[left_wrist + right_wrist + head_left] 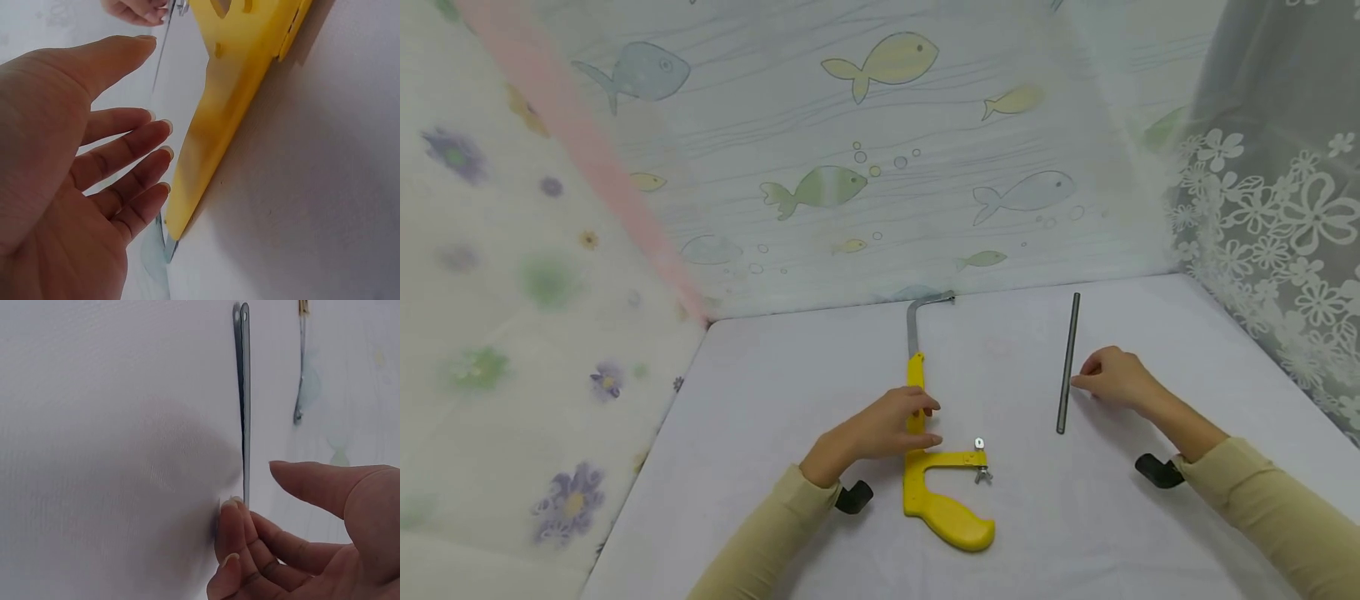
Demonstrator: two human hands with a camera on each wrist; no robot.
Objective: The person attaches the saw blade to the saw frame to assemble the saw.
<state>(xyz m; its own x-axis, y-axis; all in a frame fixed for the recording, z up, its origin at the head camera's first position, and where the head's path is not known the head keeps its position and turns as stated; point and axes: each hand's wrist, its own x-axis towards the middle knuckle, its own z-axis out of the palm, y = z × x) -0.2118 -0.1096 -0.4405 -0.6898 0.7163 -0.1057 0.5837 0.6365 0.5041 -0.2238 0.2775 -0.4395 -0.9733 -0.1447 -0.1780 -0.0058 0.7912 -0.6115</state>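
Observation:
A yellow hacksaw frame (914,487) with a grey metal front arm lies on the white table, its handle toward me and no blade fitted. My left hand (880,427) hovers over its yellow bar, fingers relaxed and thumb apart. In the left wrist view the fingertips (164,153) stand beside the bar with nothing between them and the thumb. To the right lies a dark hacksaw blade (1067,367) with a hole at its end (245,315). My right hand (1116,379) is at the blade's right side, fingertips (232,515) right at its edge, thumb apart from the fingers.
The white cloth-covered table (760,375) ends at a fish-print curtain (880,167) behind. A flowered curtain (550,333) borders the left side and a lace curtain (1285,217) the right. A wing nut (983,476) sits on the frame's near arm.

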